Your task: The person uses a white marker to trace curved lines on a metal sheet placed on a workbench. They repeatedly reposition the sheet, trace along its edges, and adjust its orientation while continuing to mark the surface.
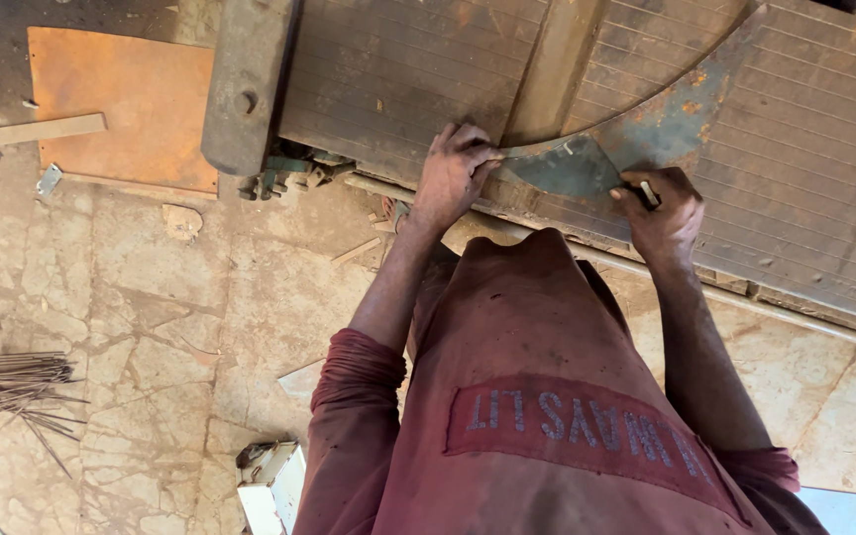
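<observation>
A curved, rusty blue-grey metal plate (pixel 567 166) lies on a large ribbed metal sheet (pixel 398 69). My left hand (pixel 453 173) presses flat on the plate's pointed left end, fingers together. My right hand (pixel 664 210) rests on the plate's lower edge and pinches a small pale stick, perhaps chalk (pixel 650 193), against it. Both arms reach out from my dark red shirt (pixel 547 396), which fills the lower middle of the view.
A heavy steel beam (pixel 245 79) stands along the sheet's left side, with an orange rusty plate (pixel 121 104) and a wooden strip (pixel 27 131) beyond it. Thin rods (pixel 12 381) lie on the cracked stone floor at left. A white box (pixel 274 485) sits by my left elbow.
</observation>
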